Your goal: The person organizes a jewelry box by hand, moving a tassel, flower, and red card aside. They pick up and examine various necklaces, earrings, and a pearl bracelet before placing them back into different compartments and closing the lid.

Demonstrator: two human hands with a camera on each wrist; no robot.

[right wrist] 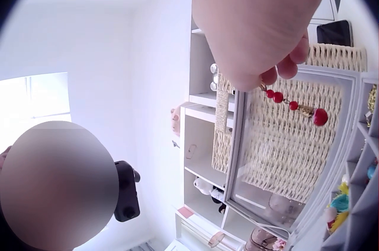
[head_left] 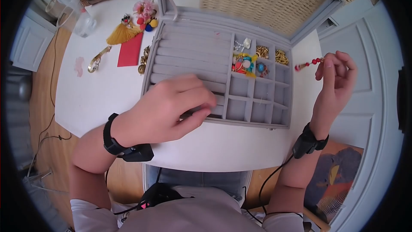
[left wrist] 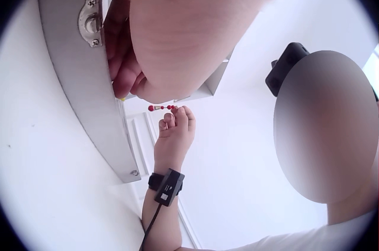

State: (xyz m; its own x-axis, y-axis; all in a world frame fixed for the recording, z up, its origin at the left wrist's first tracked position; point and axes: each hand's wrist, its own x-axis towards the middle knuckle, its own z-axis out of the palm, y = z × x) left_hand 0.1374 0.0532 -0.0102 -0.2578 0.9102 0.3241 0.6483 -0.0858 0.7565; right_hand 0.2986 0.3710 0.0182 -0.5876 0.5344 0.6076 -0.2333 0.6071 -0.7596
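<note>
My right hand (head_left: 337, 75) is raised off the right side of the jewelry box (head_left: 184, 20), pinching a red beaded earring (head_left: 310, 63) by its top end. In the right wrist view the earring (right wrist: 294, 106) hangs from the fingertips, with red beads, a gold part and a larger red bead at the end. My left hand (head_left: 174, 107) is over the front of the grey ring rolls (head_left: 189, 53), fingers bent down and thumb near the index finger. Dark gaps show between rolls beside its fingertips. Whether it holds anything there I cannot tell.
Box compartments hold gold chains (head_left: 280, 56), a colorful tasselled piece (head_left: 243, 64) and a blue-beaded piece (head_left: 262, 68). The glass lid (head_left: 262, 0) stands raised behind. Left of the box lie a yellow tassel (head_left: 122, 33), a red envelope (head_left: 130, 50) and a gold bangle (head_left: 98, 59).
</note>
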